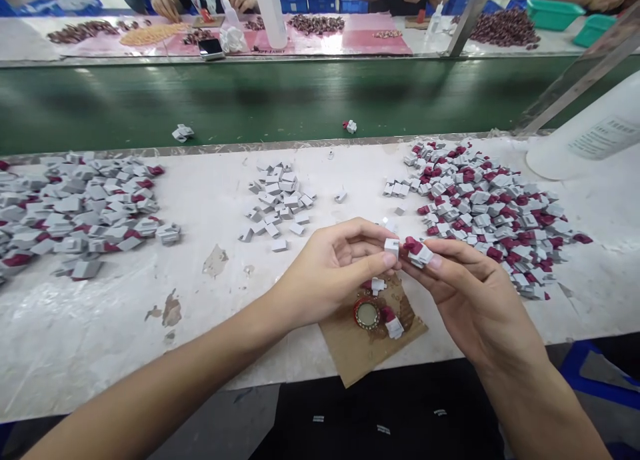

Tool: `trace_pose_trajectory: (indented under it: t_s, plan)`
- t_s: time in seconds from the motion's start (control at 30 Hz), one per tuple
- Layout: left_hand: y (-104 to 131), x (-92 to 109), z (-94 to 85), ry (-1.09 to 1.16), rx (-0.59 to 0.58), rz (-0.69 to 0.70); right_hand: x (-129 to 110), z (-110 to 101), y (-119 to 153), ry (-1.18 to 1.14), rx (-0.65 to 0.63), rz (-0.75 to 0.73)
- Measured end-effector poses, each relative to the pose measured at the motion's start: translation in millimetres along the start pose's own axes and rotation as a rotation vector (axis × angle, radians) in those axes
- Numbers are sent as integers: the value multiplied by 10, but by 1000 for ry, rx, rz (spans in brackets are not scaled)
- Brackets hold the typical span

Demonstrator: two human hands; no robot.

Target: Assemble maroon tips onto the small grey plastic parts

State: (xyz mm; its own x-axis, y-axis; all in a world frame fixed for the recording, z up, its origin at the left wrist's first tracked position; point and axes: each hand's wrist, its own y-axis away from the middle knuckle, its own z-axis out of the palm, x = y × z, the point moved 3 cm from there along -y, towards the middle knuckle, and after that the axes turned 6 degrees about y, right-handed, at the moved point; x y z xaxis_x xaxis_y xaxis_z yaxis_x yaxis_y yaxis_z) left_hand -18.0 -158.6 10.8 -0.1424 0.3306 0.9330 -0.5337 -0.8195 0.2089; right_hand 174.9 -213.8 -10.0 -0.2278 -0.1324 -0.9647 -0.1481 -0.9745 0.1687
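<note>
My left hand [330,270] pinches a small grey block [391,247] between thumb and fingers. Just to its right, my right hand [475,293] grips a grey and dark red piece [418,252], its red end facing the block. A narrow gap seems to lie between the two parts. Below the hands, a piece of brown cardboard [350,353] bears a round cap [367,314] with a red rim, a grey and red piece [393,323] and another such piece [377,286], partly under my hands. Wet-looking spots mark the cardboard.
Grey blocks [280,197] lie mid-table, with grey and red heaps at left [75,203] and right [480,200]. A white bottle [585,137] stands at right. Past the green belt [240,97], other people's hands work at a table [350,40]. Metal posts rise at right.
</note>
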Motion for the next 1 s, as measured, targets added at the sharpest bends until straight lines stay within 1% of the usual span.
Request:
trace_pose_trajectory:
  t_s: [0.2,0.3,0.4,0.47,0.53,0.6,0.67,0.7,0.73,0.77,0.8,0.83,0.9,0.97,1.0]
  plan:
    - [-19,-32,-16,11,2,10,5,-22,6,81,20,-45]
    - [-28,-48,-19,-28,-4,18,6,-43,-3,173,24,-73]
    - [-26,-50,-23,-106,-7,67,-21,-31,-28,294,-32,-121]
    - [-18,-37,-47,-160,5,119,-62,-3,-68,319,-64,-145]
    - [-16,-1,-101,-225,20,169,-130,43,-147,333,-82,-148]
    - [-44,79,-194,-327,26,219,-227,129,-290,392,-137,-142]
    - [-134,209,-343,-467,37,275,-344,285,-527,527,-247,-162]
    - [-209,291,-447,-544,65,311,-405,388,-689,630,-283,-194]
    - [-305,380,-576,-619,119,346,-461,510,-881,743,-299,-236]
    - [-420,472,-728,-681,198,381,-506,648,-1101,865,-278,-284]
    - [-548,560,-907,-727,320,407,-545,788,-1344,984,-177,-339]
    - [-687,629,-1104,-750,454,389,-554,953,-1596,1029,-132,-363]
    - [-960,714,-1514,-708,719,291,-501,1304,-2090,1090,-94,-371]
    - [-1216,755,-1830,-699,788,256,-393,1620,-2508,1148,-93,-350]
    - [-1323,762,-1953,-695,796,249,-333,1746,-2670,1172,-103,-330]
